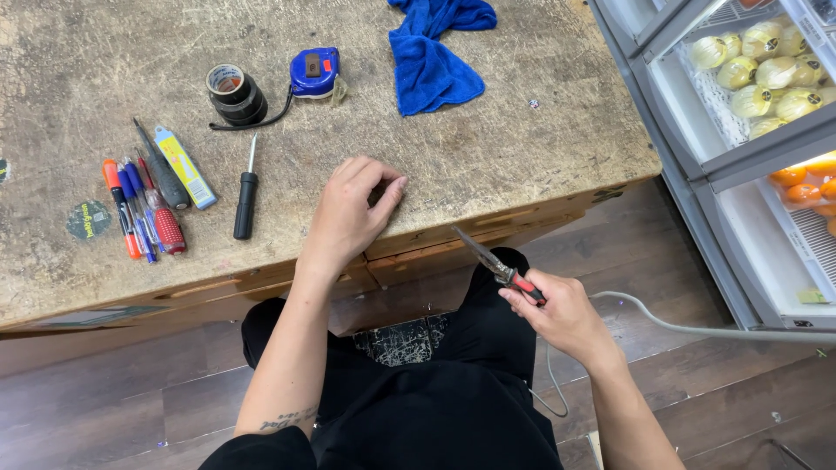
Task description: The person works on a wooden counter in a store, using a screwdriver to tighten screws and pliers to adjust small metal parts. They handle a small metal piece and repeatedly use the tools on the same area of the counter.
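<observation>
Needle-nose pliers point(496, 264) gripped by right hand point(557, 315) fingers; left hand point(348, 213) fingers curled on workbench point(488, 148).

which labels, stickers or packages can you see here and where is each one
Round sticker: flat on the workbench near its left edge, dark green with pale print.
Box cutter: long yellow and light blue printed body, lying beside the pens and screwdrivers.
Tape measure: blue case with a small red and dark label, upper middle.
Small tag: yellow-green, on the cooler shelf edge at right.
</observation>
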